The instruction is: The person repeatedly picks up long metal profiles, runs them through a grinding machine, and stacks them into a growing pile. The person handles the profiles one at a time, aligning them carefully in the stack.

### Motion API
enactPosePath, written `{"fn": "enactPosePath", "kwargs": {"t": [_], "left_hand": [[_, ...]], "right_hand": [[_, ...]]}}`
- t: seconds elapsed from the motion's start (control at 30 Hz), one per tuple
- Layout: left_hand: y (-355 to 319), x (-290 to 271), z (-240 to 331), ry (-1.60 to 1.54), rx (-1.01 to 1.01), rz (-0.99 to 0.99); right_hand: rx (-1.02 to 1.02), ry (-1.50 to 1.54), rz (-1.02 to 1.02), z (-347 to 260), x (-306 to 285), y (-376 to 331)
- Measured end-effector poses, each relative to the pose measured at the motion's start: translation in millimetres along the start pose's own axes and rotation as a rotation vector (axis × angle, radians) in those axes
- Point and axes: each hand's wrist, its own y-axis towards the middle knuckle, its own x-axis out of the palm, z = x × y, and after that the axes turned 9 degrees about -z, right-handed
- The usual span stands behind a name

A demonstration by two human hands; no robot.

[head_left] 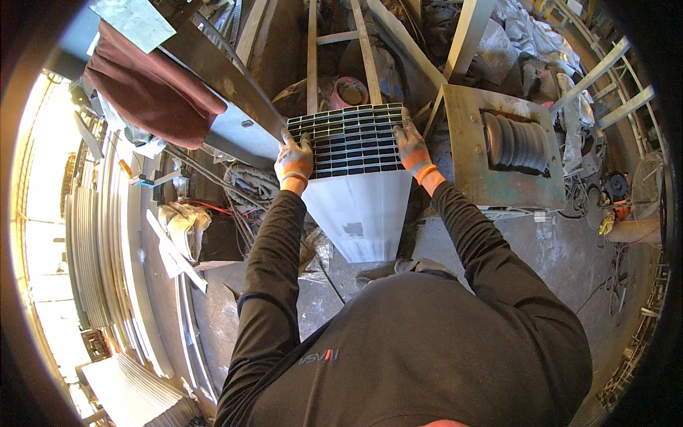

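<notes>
Gloves of grey and orange knit cover both our hands, which clasp a tall white sheet-metal box with a dark slatted grille on its top (353, 142). Our left hand (294, 164) is closed on the grille's left edge, fingers curled over the rim; our right hand (413, 149) is closed on the right edge likewise. The box stands upright on the dusty workshop floor directly before us, between our outstretched arms. Just right of it lies a rusty square steel plate holding a ribbed black roller (516, 142). Up left, a maroon cloth (153, 92) drapes over a long dark metal beam (220, 71).
</notes>
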Motion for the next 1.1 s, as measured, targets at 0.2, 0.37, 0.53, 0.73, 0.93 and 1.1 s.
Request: {"fn": "enactPosePath", "kwargs": {"t": [0.2, 0.37, 0.53, 0.73, 0.93, 1.1], "left_hand": [[-1, -1, 1, -0.015, 0.014, 0.017], [0, -2, 1, -0.011, 0.007, 0.012], [-2, -3, 1, 0.015, 0.017, 0.035], [-4, -4, 1, 0.012, 0.004, 0.018], [-4, -4, 0, -0.009, -0.002, 0.013], [-5, -4, -1, -0.008, -0.003, 0.025]], "right_hand": [[0.133, 0.047, 0.048, -12, 0, 2], [0.051, -0.216, 0.067, -33, -13, 2], [0.012, -0.382, 0.155, -46, -35, 20], [0.384, -0.616, -0.3, -89, -62, 86], [0.507, -0.557, -0.6, -116, -72, 126], [0.471, -0.565, -0.678, -108, -67, 134]]}}
